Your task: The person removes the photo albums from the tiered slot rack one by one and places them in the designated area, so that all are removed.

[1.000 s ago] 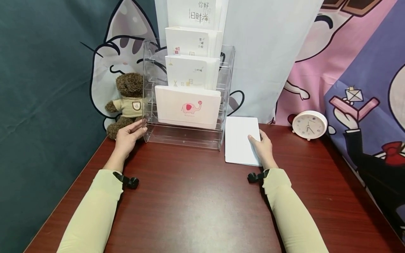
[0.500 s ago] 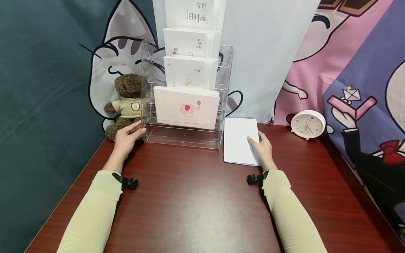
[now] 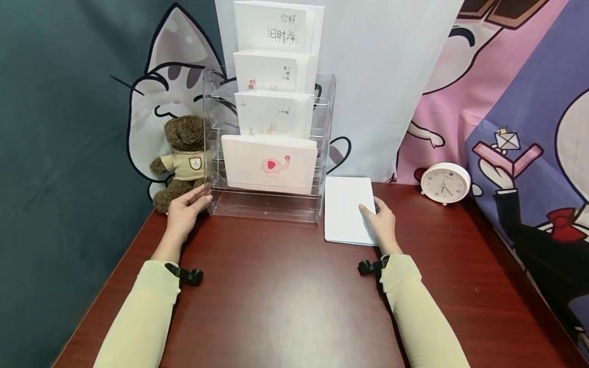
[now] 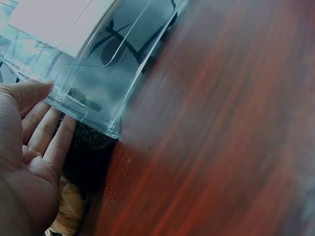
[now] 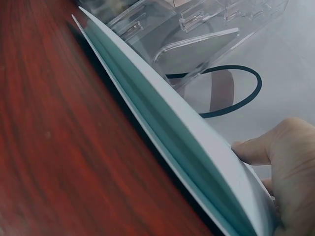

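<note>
A clear acrylic display rack [image 3: 267,209] stands at the back of the table with white booklets in its tiers. The lowest one, a booklet with a red elephant [image 3: 269,166], leans in front. At the rack's left side my left hand [image 3: 184,212] holds the side panel near its front edge, thumb on the near side. In the left wrist view its fingertips are partly hidden. My right hand [image 3: 383,222] grips the right edge of a plain white booklet [image 3: 348,209], thumb on top. In the right wrist view, pale green pages [image 5: 147,115] show between its slightly parted covers.
A brown teddy bear [image 3: 184,135] sits left of the rack, behind my left hand. A white round clock [image 3: 445,184] stands at the back right. Patterned cloth [image 3: 368,102] hangs behind the reddish-brown table [image 3: 285,296].
The head view has tilted up slightly, so the scene sits lower in it. Both hands keep their holds, and the booklet has not visibly moved relative to the rack.
</note>
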Demonstrator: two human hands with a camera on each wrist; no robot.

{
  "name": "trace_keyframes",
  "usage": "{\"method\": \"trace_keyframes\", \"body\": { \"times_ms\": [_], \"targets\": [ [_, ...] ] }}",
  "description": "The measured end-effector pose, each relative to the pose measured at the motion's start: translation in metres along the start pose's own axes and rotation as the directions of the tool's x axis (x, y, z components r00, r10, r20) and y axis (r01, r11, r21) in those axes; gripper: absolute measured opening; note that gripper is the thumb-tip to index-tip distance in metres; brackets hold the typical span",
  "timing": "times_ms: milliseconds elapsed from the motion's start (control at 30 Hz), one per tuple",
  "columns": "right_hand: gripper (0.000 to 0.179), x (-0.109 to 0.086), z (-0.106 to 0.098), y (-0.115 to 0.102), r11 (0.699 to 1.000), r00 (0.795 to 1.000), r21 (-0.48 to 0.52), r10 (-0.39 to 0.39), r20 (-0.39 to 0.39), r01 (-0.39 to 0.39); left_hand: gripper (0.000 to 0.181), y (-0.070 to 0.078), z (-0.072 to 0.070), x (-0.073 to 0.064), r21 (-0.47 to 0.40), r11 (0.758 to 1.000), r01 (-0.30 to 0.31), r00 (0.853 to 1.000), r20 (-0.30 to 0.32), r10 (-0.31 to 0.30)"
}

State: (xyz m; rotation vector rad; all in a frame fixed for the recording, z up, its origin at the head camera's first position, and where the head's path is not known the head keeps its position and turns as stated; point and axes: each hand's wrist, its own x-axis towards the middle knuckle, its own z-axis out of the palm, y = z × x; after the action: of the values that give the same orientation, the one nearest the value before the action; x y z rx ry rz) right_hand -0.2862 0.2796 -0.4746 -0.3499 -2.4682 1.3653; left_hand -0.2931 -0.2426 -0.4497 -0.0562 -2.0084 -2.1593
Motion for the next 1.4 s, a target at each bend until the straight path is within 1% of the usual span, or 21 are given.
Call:
{"method": "trace_keyframes", "body": {
  "times_ms": [167, 267, 433, 467, 500, 567, 700, 767, 867, 900, 1000, 1100, 1133, 1200, 1333, 1400],
  "targets": [
    [0.059, 0.001, 0.001, 0.0, 0.999, 0.999, -0.036, -0.038, -0.03, 0.037, 0.051, 0.0, 0.002, -0.003, 0.02, 1.0, -0.025, 0.999, -0.025, 0.025],
    [0.06, 0.002, 0.003, 0.0, 0.998, 0.998, -0.043, -0.048, -0.029, 0.047, 0.05, 0.001, 0.004, -0.004, 0.071, 0.997, -0.032, 0.998, -0.048, 0.035],
    [0.06, 0.001, 0.006, 0.002, 0.997, 0.998, -0.061, -0.048, -0.028, 0.046, 0.049, 0.001, 0.005, -0.004, 0.115, 0.993, -0.019, 0.996, -0.086, 0.029],
    [0.06, 0.0, 0.005, 0.004, 0.996, 0.999, -0.07, -0.048, -0.024, 0.046, 0.048, -0.002, 0.006, -0.007, 0.12, 0.993, -0.018, 0.995, -0.097, 0.03],
    [0.06, -0.002, 0.004, 0.006, 0.996, 0.999, -0.077, -0.05, -0.021, 0.048, 0.047, -0.005, 0.008, -0.01, 0.111, 0.994, -0.015, 0.993, -0.115, 0.028],
    [0.06, -0.003, 0.002, 0.008, 0.995, 0.998, -0.084, -0.057, -0.02, 0.055, 0.044, -0.01, 0.012, -0.013, 0.101, 0.994, -0.029, 0.988, -0.149, 0.044],
    [0.058, -0.002, 0.0, 0.005, 0.994, 0.998, -0.086, -0.067, -0.021, 0.065, 0.039, -0.014, 0.018, -0.01, 0.072, 0.995, -0.067, 0.975, -0.209, 0.081],
    [0.057, 0.0, 0.002, 0.003, 0.994, 0.997, -0.083, -0.074, -0.026, 0.071, 0.039, -0.013, 0.018, -0.007, 0.074, 0.994, -0.078, 0.972, -0.216, 0.092],
    [0.055, -0.002, 0.006, 0.001, 0.994, 0.996, -0.075, -0.083, -0.033, 0.08, 0.039, -0.011, 0.014, -0.008, 0.041, 0.995, -0.087, 0.974, -0.207, 0.093],
    [0.055, -0.004, 0.007, 0.002, 0.994, 0.996, -0.073, -0.084, -0.036, 0.082, 0.039, -0.011, 0.013, -0.009, 0.023, 0.996, -0.087, 0.975, -0.201, 0.09],
    [0.055, -0.003, 0.008, 0.002, 0.993, 0.995, -0.076, -0.089, -0.044, 0.085, 0.04, -0.011, 0.012, -0.007, -0.012, 0.997, -0.08, 0.979, -0.19, 0.077],
    [0.056, -0.005, 0.008, 0.001, 0.993, 0.996, -0.085, -0.086, -0.039, 0.082, 0.04, -0.01, 0.011, -0.009, -0.037, 0.998, -0.055, 0.978, -0.203, 0.047],
    [0.056, -0.006, 0.008, 0.0, 0.993, 0.996, -0.088, -0.082, -0.035, 0.079, 0.039, -0.01, 0.011, -0.01, -0.033, 0.998, -0.051, 0.976, -0.213, 0.043],
    [0.057, -0.004, 0.007, -0.003, 0.993, 0.996, -0.094, -0.079, -0.034, 0.076, 0.039, -0.008, 0.012, -0.009, -0.04, 0.998, -0.054, 0.971, -0.234, 0.043],
    [0.057, -0.011, 0.009, -0.001, 0.995, 0.997, -0.081, -0.064, -0.048, 0.06, 0.038, -0.008, 0.011, -0.011, -0.019, 0.998, -0.053, 0.965, -0.26, 0.046],
    [0.057, -0.011, 0.009, 0.0, 0.995, 0.997, -0.077, -0.063, -0.053, 0.059, 0.038, -0.008, 0.012, -0.01, -0.042, 0.998, -0.056, 0.964, -0.263, 0.043]
  ]
}}
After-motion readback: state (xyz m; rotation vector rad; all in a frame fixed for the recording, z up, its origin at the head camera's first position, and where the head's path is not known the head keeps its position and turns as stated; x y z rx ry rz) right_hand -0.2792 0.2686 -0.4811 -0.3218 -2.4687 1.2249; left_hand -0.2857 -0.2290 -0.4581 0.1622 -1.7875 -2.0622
